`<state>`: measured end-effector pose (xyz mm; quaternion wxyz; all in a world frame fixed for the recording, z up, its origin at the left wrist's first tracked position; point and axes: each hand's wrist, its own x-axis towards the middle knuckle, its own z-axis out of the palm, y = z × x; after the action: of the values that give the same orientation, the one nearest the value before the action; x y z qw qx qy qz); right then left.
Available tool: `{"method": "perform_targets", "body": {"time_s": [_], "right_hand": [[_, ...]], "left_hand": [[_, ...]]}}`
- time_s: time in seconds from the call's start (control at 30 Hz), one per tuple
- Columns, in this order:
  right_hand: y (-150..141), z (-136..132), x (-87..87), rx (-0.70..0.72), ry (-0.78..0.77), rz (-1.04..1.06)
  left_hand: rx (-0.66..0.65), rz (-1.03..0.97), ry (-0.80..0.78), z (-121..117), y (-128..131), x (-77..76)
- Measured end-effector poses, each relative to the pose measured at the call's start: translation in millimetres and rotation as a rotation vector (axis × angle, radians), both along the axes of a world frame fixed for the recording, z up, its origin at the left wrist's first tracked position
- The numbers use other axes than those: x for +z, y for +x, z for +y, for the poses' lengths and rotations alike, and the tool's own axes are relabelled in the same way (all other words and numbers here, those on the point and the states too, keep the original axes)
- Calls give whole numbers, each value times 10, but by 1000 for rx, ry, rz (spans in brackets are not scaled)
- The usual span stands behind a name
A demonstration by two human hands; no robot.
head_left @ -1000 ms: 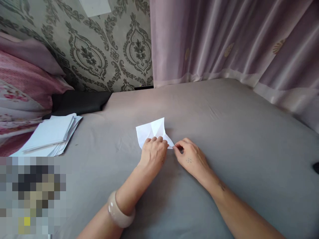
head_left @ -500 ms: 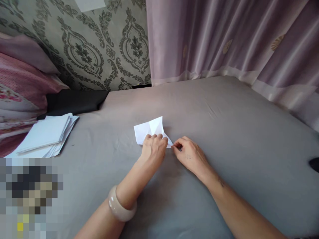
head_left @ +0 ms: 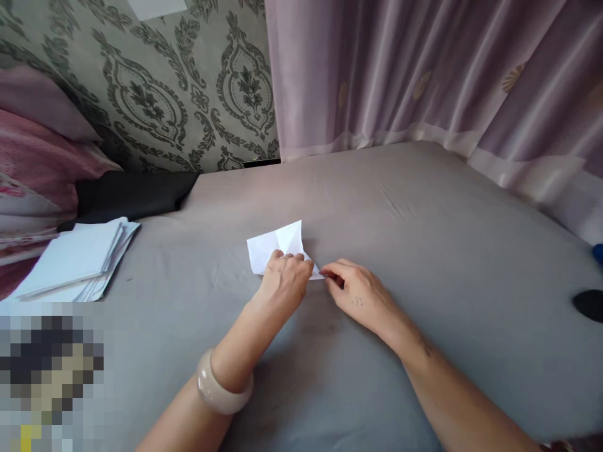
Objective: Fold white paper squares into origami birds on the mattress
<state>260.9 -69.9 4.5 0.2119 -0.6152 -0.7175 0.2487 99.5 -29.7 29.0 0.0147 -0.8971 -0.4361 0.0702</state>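
One broad, grey cloth-covered surface (head_left: 400, 251) with faint creases fills the view; from left to right behind it come a pink floral cloth (head_left: 32, 163), a wall with dark damask patterning (head_left: 198, 94) bearing a white sheet (head_left: 157, 5) at the top edge, and a mauve curtain (head_left: 377, 69) whose pale hem meets the surface. At the left, a stack of white paper (head_left: 70, 257) lies just in front of a dark folded item (head_left: 136, 191), and a pixelated patch hides the lower corner. Near the middle, the creased white paper (head_left: 266, 248) lies on the surface, its far edge raised in folds. The left hand (head_left: 287, 276), below a pale bangle (head_left: 221, 386), covers its near part with bent fingers; its thumb is hidden, so whether it pinches cannot be told. At the paper's pointed right corner, the right hand (head_left: 360, 295) has forefinger and thumb close together, but whether they pinch the tip is unclear. A black object (head_left: 590, 306) at the right edge shows more fully than before, and a blue thing (head_left: 598, 252) has come into view above it, while both hands keep nearly the same pose
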Motion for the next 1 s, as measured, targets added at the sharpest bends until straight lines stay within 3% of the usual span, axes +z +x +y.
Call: {"method": "perform_targets", "body": {"time_s": [0.2, 0.43, 0.7, 1.0], "right_hand": [[-39, -33, -29, 52, 26, -121], [-46, -118, 2, 72, 45, -182], [-90, -109, -20, 7, 69, -159], [-133, -44, -85, -97, 61, -101]], "left_hand": [[0, 4, -38, -102, -49, 82], [37, -24, -87, -192, -91, 41], [70, -99, -92, -165, -77, 21], [98, -33, -90, -118, 15, 15]]}}
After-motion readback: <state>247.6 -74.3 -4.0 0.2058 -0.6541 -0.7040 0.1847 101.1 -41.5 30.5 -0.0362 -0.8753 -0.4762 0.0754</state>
